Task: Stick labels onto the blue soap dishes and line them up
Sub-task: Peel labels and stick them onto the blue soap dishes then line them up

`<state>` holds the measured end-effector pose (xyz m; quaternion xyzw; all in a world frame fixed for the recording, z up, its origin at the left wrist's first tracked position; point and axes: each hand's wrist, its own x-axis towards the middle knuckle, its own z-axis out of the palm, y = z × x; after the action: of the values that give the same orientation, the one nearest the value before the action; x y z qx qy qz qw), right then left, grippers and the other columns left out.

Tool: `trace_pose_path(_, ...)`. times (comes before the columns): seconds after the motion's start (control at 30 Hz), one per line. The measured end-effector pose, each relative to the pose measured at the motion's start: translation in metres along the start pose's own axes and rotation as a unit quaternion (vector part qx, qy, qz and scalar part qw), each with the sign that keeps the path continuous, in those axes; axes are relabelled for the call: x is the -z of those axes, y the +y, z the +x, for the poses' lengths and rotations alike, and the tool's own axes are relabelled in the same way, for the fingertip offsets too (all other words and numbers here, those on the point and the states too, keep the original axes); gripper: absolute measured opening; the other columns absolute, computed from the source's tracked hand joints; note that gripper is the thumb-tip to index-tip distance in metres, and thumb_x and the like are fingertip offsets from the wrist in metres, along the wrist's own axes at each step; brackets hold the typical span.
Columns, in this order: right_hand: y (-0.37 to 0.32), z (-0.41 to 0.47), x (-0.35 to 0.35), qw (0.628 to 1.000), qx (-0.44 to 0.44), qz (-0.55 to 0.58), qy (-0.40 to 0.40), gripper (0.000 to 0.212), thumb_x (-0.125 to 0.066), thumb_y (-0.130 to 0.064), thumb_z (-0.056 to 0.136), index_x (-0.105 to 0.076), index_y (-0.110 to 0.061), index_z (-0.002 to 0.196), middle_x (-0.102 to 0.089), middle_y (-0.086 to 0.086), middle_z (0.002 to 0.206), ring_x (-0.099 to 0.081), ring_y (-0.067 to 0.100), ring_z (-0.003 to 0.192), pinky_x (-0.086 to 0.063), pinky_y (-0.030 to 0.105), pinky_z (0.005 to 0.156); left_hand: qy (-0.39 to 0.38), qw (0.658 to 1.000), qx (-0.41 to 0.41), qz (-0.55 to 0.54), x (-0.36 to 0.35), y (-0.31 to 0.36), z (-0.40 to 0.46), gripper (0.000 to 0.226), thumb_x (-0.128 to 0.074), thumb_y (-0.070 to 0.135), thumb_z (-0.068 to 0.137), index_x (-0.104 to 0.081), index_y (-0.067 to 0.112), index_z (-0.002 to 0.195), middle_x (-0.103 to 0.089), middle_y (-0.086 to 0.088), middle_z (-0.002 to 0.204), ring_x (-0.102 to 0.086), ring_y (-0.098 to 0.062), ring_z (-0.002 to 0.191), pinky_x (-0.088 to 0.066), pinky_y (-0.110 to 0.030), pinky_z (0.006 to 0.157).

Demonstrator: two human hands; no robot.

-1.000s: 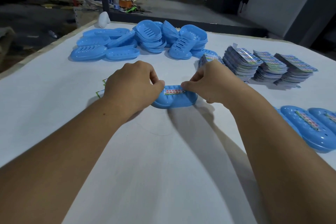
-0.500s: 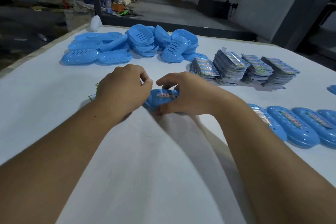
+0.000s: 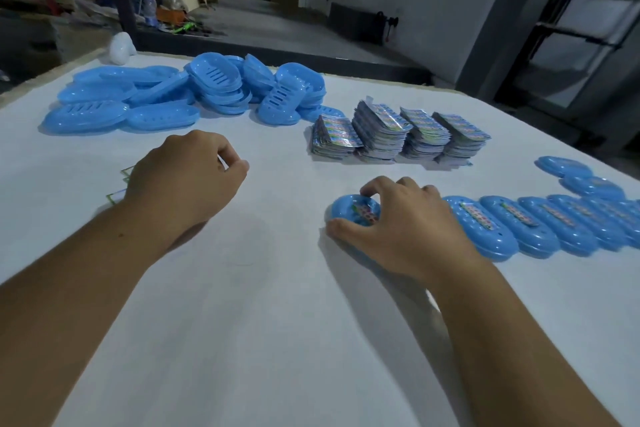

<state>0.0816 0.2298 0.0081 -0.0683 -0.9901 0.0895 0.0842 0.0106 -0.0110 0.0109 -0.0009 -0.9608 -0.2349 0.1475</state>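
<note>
My right hand [image 3: 405, 225] grips a labelled blue soap dish [image 3: 349, 210] from above, fingers and thumb curled round it, at the left end of a row of labelled dishes [image 3: 540, 229] running to the right. My left hand [image 3: 187, 177] hovers over the white table [image 3: 242, 322] at centre left, fingers curled in with nothing visible in them. A pile of unlabelled blue dishes [image 3: 194, 94] lies at the back left. Stacks of colourful label sheets [image 3: 398, 132] stand at the back centre.
Green-edged sheet corners [image 3: 119, 189] poke out from behind my left wrist. A white rounded object [image 3: 121, 48] sits at the table's far left corner. Two more dishes [image 3: 581, 177] lie behind the row at the right edge. Beyond the table is a cluttered workshop floor.
My right hand carried the labelled dish from the table's centre rightward to the end of the row. My left hand let go of the dish and stayed at centre left.
</note>
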Motion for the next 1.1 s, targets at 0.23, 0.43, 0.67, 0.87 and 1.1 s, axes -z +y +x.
trace_pose_path(0.23, 0.014, -0.016, -0.001, 0.997, -0.031, 0.039, 0.059, 0.068, -0.062, -0.076, 0.074, -0.056, -0.038, 0.131, -0.053, -0.003, 0.127, -0.045, 0.028, 0.119, -0.037, 0.04, 0.101, -0.007, 1.0, 0.001, -0.001, 0.002, 0.003, -0.004, 0.019, -0.062, 0.048, 0.092, -0.066, 0.03, 0.087, -0.066, 0.009, 0.084, -0.062, -0.021, 0.083, -0.047, -0.036, 0.076)
trace_pose_path(0.43, 0.03, -0.015, 0.0, 0.991, -0.049, 0.087, 0.088, 0.059, -0.071, -0.066, 0.076, -0.057, -0.041, 0.128, -0.055, -0.006, 0.123, -0.046, 0.025, 0.116, -0.036, 0.038, 0.097, -0.008, 1.0, -0.003, -0.011, 0.001, 0.0, -0.003, 0.02, -0.063, 0.048, 0.091, -0.064, 0.031, 0.081, -0.064, 0.013, 0.079, -0.059, -0.016, 0.075, -0.047, -0.036, 0.074)
trace_pose_path(0.67, 0.035, -0.011, -0.001, 0.988, -0.051, 0.104, 0.099, 0.053, -0.074, -0.061, 0.078, -0.059, -0.041, 0.124, -0.056, -0.006, 0.12, -0.046, 0.026, 0.115, -0.038, 0.04, 0.097, -0.01, 1.0, -0.006, -0.011, -0.001, -0.002, -0.001, 0.022, -0.063, 0.05, 0.091, -0.063, 0.031, 0.079, -0.062, 0.015, 0.078, -0.056, -0.011, 0.072, -0.045, -0.035, 0.074)
trace_pose_path(0.87, 0.019, -0.005, 0.0, 0.986, -0.018, 0.112, 0.122, 0.045, -0.071, -0.061, 0.081, -0.062, -0.04, 0.12, -0.058, -0.008, 0.117, -0.049, 0.024, 0.114, -0.038, 0.041, 0.098, -0.016, 1.0, -0.004, -0.012, -0.002, -0.001, 0.0, 0.02, -0.064, 0.048, 0.092, -0.066, 0.03, 0.085, -0.063, 0.013, 0.08, -0.059, -0.015, 0.078, -0.049, -0.036, 0.076)
trace_pose_path(1.1, -0.021, 0.016, 0.0, 0.982, 0.102, 0.123, 0.102, 0.029, -0.068, -0.05, 0.089, -0.066, -0.036, 0.113, -0.059, -0.017, 0.092, -0.055, 0.016, 0.097, -0.043, 0.036, 0.085, -0.015, 1.0, -0.011, -0.007, -0.002, -0.002, 0.0, 0.019, -0.065, 0.049, 0.089, -0.064, 0.032, 0.081, -0.063, 0.013, 0.082, -0.06, -0.016, 0.082, -0.046, -0.033, 0.073)
